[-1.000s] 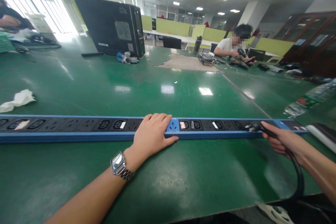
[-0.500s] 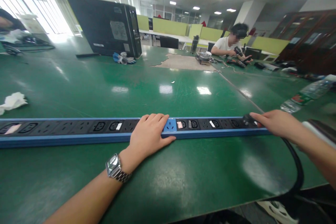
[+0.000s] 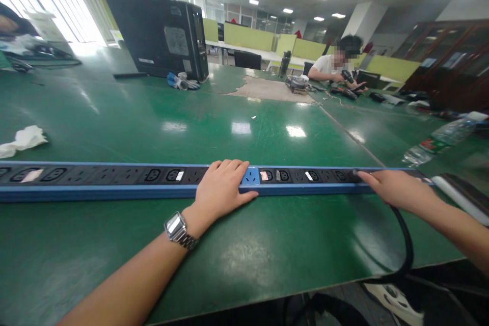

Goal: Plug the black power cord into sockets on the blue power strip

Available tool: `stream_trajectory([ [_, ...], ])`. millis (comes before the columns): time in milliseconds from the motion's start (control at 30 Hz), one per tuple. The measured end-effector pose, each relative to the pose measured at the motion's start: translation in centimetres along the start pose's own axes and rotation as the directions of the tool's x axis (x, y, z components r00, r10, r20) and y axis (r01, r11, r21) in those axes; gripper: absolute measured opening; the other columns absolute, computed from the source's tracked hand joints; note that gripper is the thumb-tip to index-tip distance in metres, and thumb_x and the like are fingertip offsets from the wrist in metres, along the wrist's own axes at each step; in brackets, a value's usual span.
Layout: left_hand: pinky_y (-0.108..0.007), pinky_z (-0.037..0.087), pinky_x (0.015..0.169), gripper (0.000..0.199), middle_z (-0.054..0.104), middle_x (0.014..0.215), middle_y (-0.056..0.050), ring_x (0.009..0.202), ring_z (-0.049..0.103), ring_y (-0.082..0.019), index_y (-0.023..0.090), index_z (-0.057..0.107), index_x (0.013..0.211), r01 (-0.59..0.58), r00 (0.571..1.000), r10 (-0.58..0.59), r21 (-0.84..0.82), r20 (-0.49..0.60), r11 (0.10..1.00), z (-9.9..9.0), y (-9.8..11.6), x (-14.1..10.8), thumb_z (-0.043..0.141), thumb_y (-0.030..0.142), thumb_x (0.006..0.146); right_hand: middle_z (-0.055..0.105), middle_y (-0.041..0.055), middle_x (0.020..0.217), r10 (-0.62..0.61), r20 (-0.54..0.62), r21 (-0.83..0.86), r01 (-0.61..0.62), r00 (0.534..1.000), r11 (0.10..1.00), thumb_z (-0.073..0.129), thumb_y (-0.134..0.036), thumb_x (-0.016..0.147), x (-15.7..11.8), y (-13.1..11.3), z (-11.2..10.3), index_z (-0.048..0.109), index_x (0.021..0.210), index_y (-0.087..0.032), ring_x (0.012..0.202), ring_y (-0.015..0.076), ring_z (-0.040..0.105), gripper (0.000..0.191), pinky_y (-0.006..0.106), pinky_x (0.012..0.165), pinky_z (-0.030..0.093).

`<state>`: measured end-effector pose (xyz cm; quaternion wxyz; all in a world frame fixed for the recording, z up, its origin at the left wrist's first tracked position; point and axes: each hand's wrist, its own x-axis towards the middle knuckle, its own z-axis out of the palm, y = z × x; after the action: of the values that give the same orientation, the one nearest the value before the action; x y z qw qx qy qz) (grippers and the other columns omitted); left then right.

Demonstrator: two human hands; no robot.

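A long blue power strip (image 3: 103, 192) with a row of black sockets lies across the front of the green table. My left hand (image 3: 223, 188) clasps it near the middle, fingers over its far edge and thumb along the near side, just left of a blue socket (image 3: 250, 176). Towards the strip's right end, my right hand (image 3: 397, 188) is closed around a black plug (image 3: 356, 175), which sits at the sockets. Whether the plug is seated cannot be told. Its thick black cable (image 3: 408, 244) loops down from under that hand past the table's front edge.
A black computer case (image 3: 156, 35) stands at the back left, with gloves (image 3: 182, 81) beside it. Crumpled tissue (image 3: 28, 140) lies left, a plastic bottle (image 3: 439, 140) right. Another person (image 3: 328, 69) sits across the table holding a tool. The green table's front edge (image 3: 267, 305) runs below.
My right hand has shifted slightly left with the plug, and the cable loop has swung left. My left hand keeps its place on the strip. The view has moved a little.
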<state>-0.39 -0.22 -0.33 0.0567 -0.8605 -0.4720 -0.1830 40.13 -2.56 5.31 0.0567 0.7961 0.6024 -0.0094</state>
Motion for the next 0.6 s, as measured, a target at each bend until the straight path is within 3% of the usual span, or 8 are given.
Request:
stream_trajectory([
  [100, -0.046, 0.041, 0.098, 0.074, 0.06, 0.13, -0.011, 0.115, 0.056, -0.03, 0.021, 0.044, 0.139, -0.01, 1.0, 0.008, -0.055, -0.028, 0.998, -0.1, -0.1, 0.0, 0.066, 0.057, 0.079, 0.06, 0.0077, 0.051, 0.076, -0.048, 0.177, -0.066, 0.996, 0.982, 0.048, -0.05, 0.094, 0.0, -1.1, -2.2, 0.064, 0.053, -0.017, 0.052, 0.0193, 0.057, 0.055, 0.03, 0.057, 0.036],
  [200, -0.045, 0.041, 0.101, 0.085, 0.053, 0.138, -0.012, 0.12, 0.053, -0.03, 0.023, 0.031, 0.148, -0.049, 0.998, 0.043, -0.142, -0.044, 0.989, -0.4, -0.1, -0.1, 0.067, 0.057, 0.078, 0.056, 0.004, 0.046, 0.138, -0.194, 0.446, -0.038, 0.971, 0.894, 0.048, -0.054, 0.092, -1.6, -4.9, -4.0, 0.063, 0.055, -0.017, 0.043, 0.0152, 0.049, 0.054, 0.027, 0.048, 0.031],
  [233, -0.045, 0.041, 0.101, 0.088, 0.052, 0.139, -0.012, 0.122, 0.053, -0.03, 0.023, 0.027, 0.15, -0.057, 0.997, 0.049, -0.171, -0.054, 0.984, -0.5, 0.0, -0.1, 0.067, 0.057, 0.079, 0.054, 0.0028, 0.044, 0.085, -0.185, 0.526, 0.026, 0.979, 0.85, 0.049, -0.054, 0.091, -2.4, -6.8, -4.3, 0.063, 0.056, -0.017, 0.041, 0.0137, 0.047, 0.053, 0.026, 0.046, 0.03],
  [300, -0.044, 0.042, 0.102, 0.091, 0.05, 0.141, -0.013, 0.122, 0.052, -0.03, 0.023, 0.021, 0.152, -0.068, 0.995, 0.048, -0.231, -0.089, 0.97, -0.6, 0.1, -0.2, 0.066, 0.056, 0.08, 0.055, 0.0015, 0.046, -0.156, -0.079, 0.642, 0.17, 0.985, 0.748, 0.054, -0.053, 0.088, -4.0, -11.2, -4.2, 0.06, 0.054, -0.018, 0.041, 0.0117, 0.046, 0.049, 0.025, 0.043, 0.03],
  [367, -0.042, 0.044, 0.1, 0.085, 0.05, 0.141, -0.012, 0.122, 0.053, -0.028, 0.024, 0.022, 0.152, -0.098, 0.989, 0.06, -0.292, -0.137, 0.951, -0.7, 0.0, -0.4, 0.064, 0.051, 0.083, 0.054, 0.0006, 0.046, -0.378, -0.003, 0.72, 0.265, 0.926, 0.642, 0.054, -0.05, 0.087, -5.5, -15.8, -3.9, 0.058, 0.053, -0.018, 0.041, 0.0103, 0.045, 0.047, 0.023, 0.042, 0.031],
  [433, -0.039, 0.046, 0.098, 0.063, 0.054, 0.136, -0.01, 0.119, 0.056, -0.025, 0.025, 0.036, 0.146, -0.157, 0.977, 0.097, -0.334, -0.19, 0.929, -1.1, -0.5, -0.6, 0.058, 0.04, 0.089, 0.055, -0.0004, 0.049, -0.527, 0.024, 0.8, 0.3, 0.85, 0.52, 0.054, -0.042, 0.085, -6.6, -19.7, -3.9, 0.057, 0.056, -0.017, 0.041, 0.0092, 0.047, 0.039, 0.022, 0.042, 0.033],
  [533, -0.038, 0.048, 0.096, 0.039, 0.061, 0.126, -0.008, 0.115, 0.058, -0.023, 0.025, 0.056, 0.129, -0.176, 0.953, 0.085, -0.301, -0.292, 0.937, -2.5, -2.4, -1.5, 0.049, 0.023, 0.091, 0.059, -0.0018, 0.056, -0.635, -0.032, 0.903, 0.294, 0.772, 0.312, 0.056, -0.037, 0.083, -7.8, -23.0, -4.3, 0.063, 0.071, -0.017, 0.044, 0.009, 0.052, 0.025, 0.019, 0.042, 0.037],
  [600, -0.039, 0.048, 0.096, 0.037, 0.061, 0.125, -0.008, 0.114, 0.059, -0.024, 0.026, 0.059, 0.126, -0.092, 0.922, -0.011, -0.247, -0.387, 0.965, -3.6, -4.3, -2.6, 0.05, 0.024, 0.091, 0.059, -0.0025, 0.058, -0.614, -0.108, 0.932, 0.295, 0.782, 0.211, 0.057, -0.04, 0.084, -8.0, -23.1, -4.2, 0.066, 0.078, -0.018, 0.046, 0.0093, 0.053, 0.024, 0.019, 0.044, 0.039],
])
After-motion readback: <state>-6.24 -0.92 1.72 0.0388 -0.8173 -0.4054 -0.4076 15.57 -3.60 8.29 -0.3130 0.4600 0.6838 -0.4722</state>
